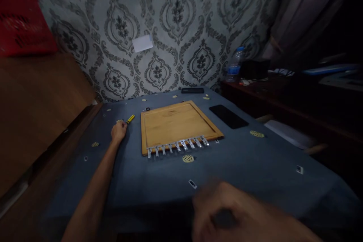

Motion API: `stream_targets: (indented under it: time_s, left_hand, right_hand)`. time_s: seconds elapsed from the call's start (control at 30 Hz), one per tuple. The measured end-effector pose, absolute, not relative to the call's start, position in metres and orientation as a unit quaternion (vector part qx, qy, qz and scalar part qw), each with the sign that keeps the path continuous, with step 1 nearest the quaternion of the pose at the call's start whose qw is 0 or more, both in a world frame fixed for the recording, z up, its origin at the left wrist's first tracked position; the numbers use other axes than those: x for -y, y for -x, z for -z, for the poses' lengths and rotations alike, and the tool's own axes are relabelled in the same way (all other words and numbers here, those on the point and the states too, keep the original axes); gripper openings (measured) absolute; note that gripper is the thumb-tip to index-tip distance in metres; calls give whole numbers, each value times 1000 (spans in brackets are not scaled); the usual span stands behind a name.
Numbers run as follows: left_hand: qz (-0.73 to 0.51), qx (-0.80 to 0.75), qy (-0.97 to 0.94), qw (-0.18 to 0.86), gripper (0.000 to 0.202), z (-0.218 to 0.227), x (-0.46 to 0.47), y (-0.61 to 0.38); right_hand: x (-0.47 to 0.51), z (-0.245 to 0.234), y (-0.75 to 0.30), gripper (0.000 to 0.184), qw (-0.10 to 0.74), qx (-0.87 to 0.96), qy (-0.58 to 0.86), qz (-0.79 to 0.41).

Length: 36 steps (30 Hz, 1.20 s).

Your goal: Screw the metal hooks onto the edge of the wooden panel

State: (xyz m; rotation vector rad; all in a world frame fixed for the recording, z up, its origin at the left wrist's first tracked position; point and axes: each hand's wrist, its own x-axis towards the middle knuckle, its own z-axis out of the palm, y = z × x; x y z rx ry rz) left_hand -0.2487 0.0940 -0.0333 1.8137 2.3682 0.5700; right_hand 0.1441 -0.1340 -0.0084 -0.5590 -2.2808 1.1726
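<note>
My left hand [119, 131] is at the left side of the table, its fingers closed at the near end of what looks like a screwdriver with a yellow and black handle [131, 118]. The handle points away from me, up and to the right. A wooden panel [176, 123] with a raised frame lies flat just right of that hand. Along its near edge runs a metal strip with several hook-like clips [177, 146]. Close to the camera, at the bottom, my right hand [221, 208] is curled and smeared by motion, apart from the panel; its fingers cannot be made out clearly.
A black phone-like slab [229, 116] lies right of the panel, and a dark flat case [193, 90] lies at the back. A water bottle [235, 65] stands on the dark side surface. A wooden cabinet [42, 109] bounds the left, with a red bag [25, 22] on top.
</note>
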Motion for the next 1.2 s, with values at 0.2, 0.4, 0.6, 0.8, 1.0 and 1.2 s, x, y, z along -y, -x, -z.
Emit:
stream_targets:
  time_s: [0.2, 0.4, 0.6, 0.8, 1.0, 1.2]
  left_hand:
    - [-145, -805, -575, 27, 37, 36, -85, 243]
    - [-127, -817, -562, 3, 37, 34, -82, 236]
    - [-116, -819, -562, -10, 34, 39, -85, 238]
    - [-131, -814, -566, -22, 30, 42, -79, 239]
    - [-144, -811, -568, -12, 24, 40, -69, 242]
    - [-199, -788, -582, -1, 14, 37, -63, 245]
  right_hand:
    - [68, 9, -85, 24, 204, 790, 308, -489]
    - [48, 29, -51, 17, 189, 833, 275, -441]
    - [38, 44, -36, 15, 183, 881, 226, -372]
    - [41, 58, -37, 19, 181, 889, 185, -376]
    - [45, 59, -44, 29, 188, 870, 181, -417]
    - [44, 52, -48, 33, 237, 862, 169, -416]
